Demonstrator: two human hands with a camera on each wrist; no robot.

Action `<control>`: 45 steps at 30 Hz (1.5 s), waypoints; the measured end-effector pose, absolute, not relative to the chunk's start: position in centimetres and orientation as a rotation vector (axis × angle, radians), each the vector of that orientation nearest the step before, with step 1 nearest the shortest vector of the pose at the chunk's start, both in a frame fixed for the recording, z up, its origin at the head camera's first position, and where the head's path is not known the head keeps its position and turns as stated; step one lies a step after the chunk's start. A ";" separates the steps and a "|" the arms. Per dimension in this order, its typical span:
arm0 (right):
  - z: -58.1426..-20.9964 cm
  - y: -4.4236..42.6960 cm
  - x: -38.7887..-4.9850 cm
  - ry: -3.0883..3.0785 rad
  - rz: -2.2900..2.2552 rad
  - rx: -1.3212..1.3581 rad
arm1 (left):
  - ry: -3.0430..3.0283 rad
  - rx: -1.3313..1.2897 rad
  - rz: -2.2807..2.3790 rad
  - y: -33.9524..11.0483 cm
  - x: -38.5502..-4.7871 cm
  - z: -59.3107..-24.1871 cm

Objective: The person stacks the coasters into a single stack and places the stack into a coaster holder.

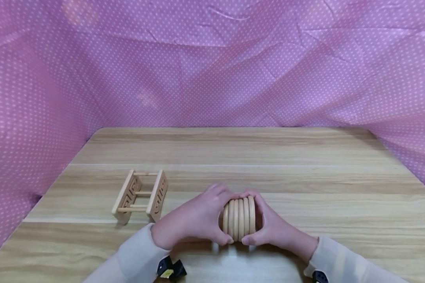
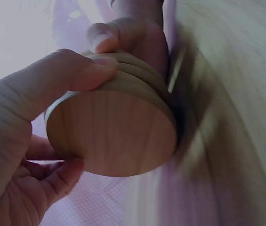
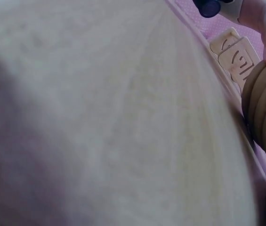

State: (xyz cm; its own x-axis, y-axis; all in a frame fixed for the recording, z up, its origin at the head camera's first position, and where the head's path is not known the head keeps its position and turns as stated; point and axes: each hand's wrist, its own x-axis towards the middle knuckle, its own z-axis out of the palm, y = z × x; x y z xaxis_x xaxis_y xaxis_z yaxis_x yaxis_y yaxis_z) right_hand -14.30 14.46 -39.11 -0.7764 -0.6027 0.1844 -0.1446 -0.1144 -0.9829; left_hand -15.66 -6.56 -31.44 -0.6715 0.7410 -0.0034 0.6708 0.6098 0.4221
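Several round wooden discs, like coasters [image 1: 239, 220], stand on edge in a row held between both hands. My left hand [image 1: 205, 216] grips the row's left end, thumb on the near side and fingers over the far side. At the other end, my right hand [image 1: 269, 226] holds the row the same way. The left wrist view shows the plain face of the end disc [image 2: 111, 134], with the left thumb [image 2: 76, 77] on its rim. Left of the hands stands a light wooden rack [image 1: 158, 196] with two carved side panels joined by dowels; neither hand touches it.
All this is on a wood-grain table [image 1: 287, 157]. Pink polka-dot cloth [image 1: 212, 78] hangs behind the table and along both sides. Black devices, one [image 1: 171, 269] at the left wrist, are strapped over the pale sleeves.
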 end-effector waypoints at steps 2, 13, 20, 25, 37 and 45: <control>-39.1 14.5 -14.3 1.878 -1.944 -0.810 | 2.651 1.158 0.625 -6.7 -15.6 -31.6; -39.1 14.6 -14.0 2.088 -1.838 -0.733 | 2.561 0.970 1.047 -7.2 -15.5 -34.0; -39.1 14.4 -13.9 2.131 -1.816 -0.715 | 2.404 0.907 1.322 -7.4 -15.7 -36.1; -39.1 14.4 -13.9 2.151 -1.835 -0.692 | 2.290 0.823 1.437 -7.0 -15.8 -36.9; -38.9 14.5 -13.9 2.186 -1.837 -0.645 | 2.244 0.835 1.504 -6.4 -16.3 -37.6; -38.8 14.3 -13.6 2.280 -1.797 -0.639 | 2.313 0.845 1.486 -6.4 -16.1 -37.5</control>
State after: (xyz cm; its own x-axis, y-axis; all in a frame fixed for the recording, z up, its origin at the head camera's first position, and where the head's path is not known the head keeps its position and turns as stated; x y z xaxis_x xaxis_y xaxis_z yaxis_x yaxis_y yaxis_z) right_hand -13.62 14.35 -38.82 -0.8939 -0.4293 0.1289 -0.2255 0.1822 -0.9570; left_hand -16.08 -6.37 -37.53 -0.7953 0.5999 0.0874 0.3288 0.3057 0.8936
